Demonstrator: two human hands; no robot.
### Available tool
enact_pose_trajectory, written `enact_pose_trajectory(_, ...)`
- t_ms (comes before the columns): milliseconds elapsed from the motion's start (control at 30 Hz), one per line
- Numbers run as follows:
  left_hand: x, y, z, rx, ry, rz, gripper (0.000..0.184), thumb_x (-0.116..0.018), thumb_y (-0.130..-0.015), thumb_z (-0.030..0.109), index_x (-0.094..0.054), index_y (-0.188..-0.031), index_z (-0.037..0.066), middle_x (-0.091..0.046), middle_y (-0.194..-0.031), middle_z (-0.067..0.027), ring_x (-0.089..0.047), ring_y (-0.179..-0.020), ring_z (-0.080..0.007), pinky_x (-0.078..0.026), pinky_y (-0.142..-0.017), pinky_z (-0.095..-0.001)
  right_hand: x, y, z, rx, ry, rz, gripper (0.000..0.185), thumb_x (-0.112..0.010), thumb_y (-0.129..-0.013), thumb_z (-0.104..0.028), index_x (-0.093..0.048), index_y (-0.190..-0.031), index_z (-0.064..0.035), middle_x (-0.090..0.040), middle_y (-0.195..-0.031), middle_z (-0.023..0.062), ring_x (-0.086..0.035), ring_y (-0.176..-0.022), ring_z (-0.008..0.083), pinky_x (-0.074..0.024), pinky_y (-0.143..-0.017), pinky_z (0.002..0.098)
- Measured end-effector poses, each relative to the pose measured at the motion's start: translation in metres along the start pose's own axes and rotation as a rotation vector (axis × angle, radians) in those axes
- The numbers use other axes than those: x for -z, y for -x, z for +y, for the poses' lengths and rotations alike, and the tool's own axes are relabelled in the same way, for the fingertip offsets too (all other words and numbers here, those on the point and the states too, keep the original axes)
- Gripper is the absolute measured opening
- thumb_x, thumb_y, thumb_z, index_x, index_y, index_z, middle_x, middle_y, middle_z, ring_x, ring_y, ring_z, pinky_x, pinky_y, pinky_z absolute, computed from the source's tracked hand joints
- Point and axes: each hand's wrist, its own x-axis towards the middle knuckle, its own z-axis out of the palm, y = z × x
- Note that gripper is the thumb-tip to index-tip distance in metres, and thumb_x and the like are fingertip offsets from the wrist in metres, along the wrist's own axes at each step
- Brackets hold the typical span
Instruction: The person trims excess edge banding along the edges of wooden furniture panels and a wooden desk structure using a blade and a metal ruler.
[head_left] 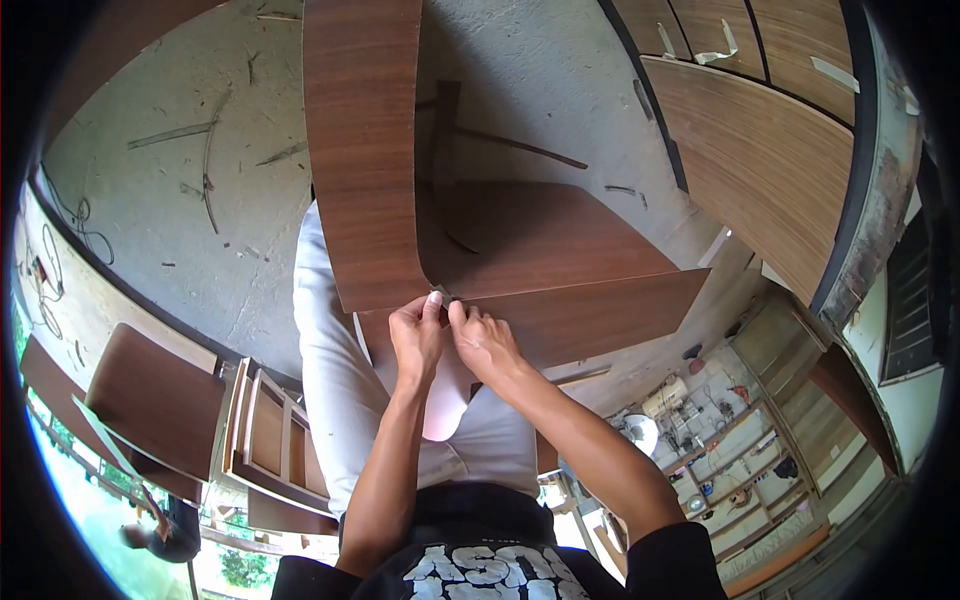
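A dark brown wood-grain furniture piece stands before me. Its long upright panel [362,140] meets a lower panel [590,310] at an inner corner. At that corner my left hand [415,335] is closed, thumb and fingertips pinched around something small and greyish that I cannot make out. Right beside it, my right hand [485,343] has its fingers curled down at the lower panel's edge; whatever they hold is hidden. Behind the edge lies another brown wood-grain surface [550,230]. The piece rests close against my legs, in pale trousers [330,370].
Thin wood strips [175,136] and scraps litter the concrete floor [250,200]. Wood-grain cabinets [760,170] with tape stand at right. Brown panels [160,400] and a drawer-like frame [270,425] are at left. Cluttered shelves [740,480] sit lower right. Another person [170,530] is at lower left.
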Motion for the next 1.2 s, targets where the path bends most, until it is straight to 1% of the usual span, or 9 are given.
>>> enact_pose_trajectory(200,-0.001,-0.007,0.000,-0.024,-0.045,0.043,0.026,-0.055,-0.089,0.016,-0.065,-0.083,-0.008,-0.059,-0.066,-0.0029,-0.050,-0.061,-0.0073,-0.045,-0.056,-0.0253,-0.011,-0.002,0.001,0.028,0.047,0.027,0.010,-0.041,-0.084,-0.008,-0.040,-0.091,-0.0010,-0.057,-0.075,0.0226,-0.060,-0.065,0.0387,-0.0484,-0.055,0.0495)
enact_pose_trajectory(333,-0.004,-0.009,0.001,-0.025,-0.110,0.096,0.028,-0.056,-0.088,0.017,-0.064,-0.079,-0.008,-0.056,-0.060,-0.0023,-0.047,-0.055,-0.0074,-0.041,-0.049,-0.0265,-0.006,-0.012,0.002,0.020,0.048,-0.025,0.012,-0.041,-0.084,-0.009,-0.040,-0.093,-0.0017,-0.058,-0.077,0.0237,-0.061,-0.067,0.0392,-0.0490,-0.057,0.0490)
enact_pose_trajectory(467,-0.005,-0.016,-0.004,-0.009,-0.075,0.085,0.028,-0.057,-0.087,0.016,-0.063,-0.073,-0.007,-0.054,-0.057,-0.0024,-0.045,-0.053,-0.0081,-0.039,-0.047,-0.0270,-0.003,-0.010,0.002,-0.007,0.008,-0.057,0.012,-0.039,-0.085,-0.009,-0.040,-0.094,-0.0014,-0.058,-0.079,0.0252,-0.060,-0.069,0.0401,-0.0491,-0.058,0.0491)
enact_pose_trajectory(567,-0.002,-0.021,-0.012,-0.050,-0.120,0.047,0.028,-0.057,-0.087,0.016,-0.064,-0.074,-0.007,-0.056,-0.058,-0.0036,-0.049,-0.055,-0.0086,-0.041,-0.049,-0.0264,-0.001,-0.005,0.000,-0.017,-0.017,-0.068,0.013,-0.038,-0.085,-0.009,-0.040,-0.096,-0.0012,-0.058,-0.081,0.0260,-0.061,-0.071,0.0405,-0.0489,-0.058,0.0498)
enact_pose_trajectory(633,0.002,-0.011,-0.006,-0.117,-0.297,0.012,0.027,-0.056,-0.088,0.016,-0.065,-0.079,-0.008,-0.059,-0.063,-0.0059,-0.055,-0.060,-0.0102,-0.046,-0.053,-0.0253,-0.002,-0.001,0.003,-0.002,0.039,-0.004,0.013,-0.039,-0.084,-0.008,-0.040,-0.095,-0.0009,-0.058,-0.079,0.0258,-0.061,-0.070,0.0405,-0.0490,-0.057,0.0496)
enact_pose_trajectory(667,-0.001,0.000,-0.003,-0.019,-0.051,-0.037,0.027,-0.055,-0.088,0.015,-0.064,-0.085,-0.009,-0.062,-0.070,-0.0080,-0.059,-0.065,-0.0123,-0.050,-0.058,-0.0254,-0.004,0.004,0.006,0.006,0.072,-0.019,0.013,-0.039,-0.084,-0.008,-0.040,-0.095,-0.0009,-0.058,-0.078,0.0257,-0.061,-0.069,0.0404,-0.0491,-0.056,0.0491)
enact_pose_trajectory(767,-0.005,0.000,-0.009,0.025,0.052,-0.028,0.026,-0.054,-0.089,0.015,-0.063,-0.086,-0.010,-0.062,-0.074,-0.0080,-0.058,-0.064,-0.0127,-0.051,-0.059,-0.0266,0.004,0.002,0.006,-0.017,0.071,-0.129,0.018,-0.035,-0.088,-0.013,-0.042,-0.099,-0.0003,-0.059,-0.082,0.0260,-0.061,-0.071,0.0405,-0.0508,-0.058,0.0472)
enact_pose_trajectory(1000,-0.007,-0.010,-0.014,-0.007,0.050,0.042,0.028,-0.055,-0.089,0.017,-0.064,-0.081,-0.008,-0.058,-0.063,-0.0045,-0.051,-0.055,-0.0091,-0.043,-0.048,-0.0256,0.007,-0.013,0.008,0.021,0.043,-0.188,0.018,-0.035,-0.088,-0.015,-0.040,-0.097,0.0002,-0.058,-0.083,0.0275,-0.061,-0.073,0.0411,-0.0506,-0.058,0.0475)
enact_pose_trajectory(1200,-0.012,-0.020,-0.024,-0.032,-0.042,0.125,0.030,-0.056,-0.087,0.018,-0.064,-0.075,-0.009,-0.057,-0.057,-0.0054,-0.047,-0.050,-0.0093,-0.041,-0.047,-0.0281,-0.004,-0.012,0.015,0.041,0.066,-0.087,0.013,-0.039,-0.086,-0.012,-0.039,-0.094,-0.0012,-0.059,-0.078,0.0257,-0.061,-0.069,0.0395,-0.0489,-0.057,0.0494)
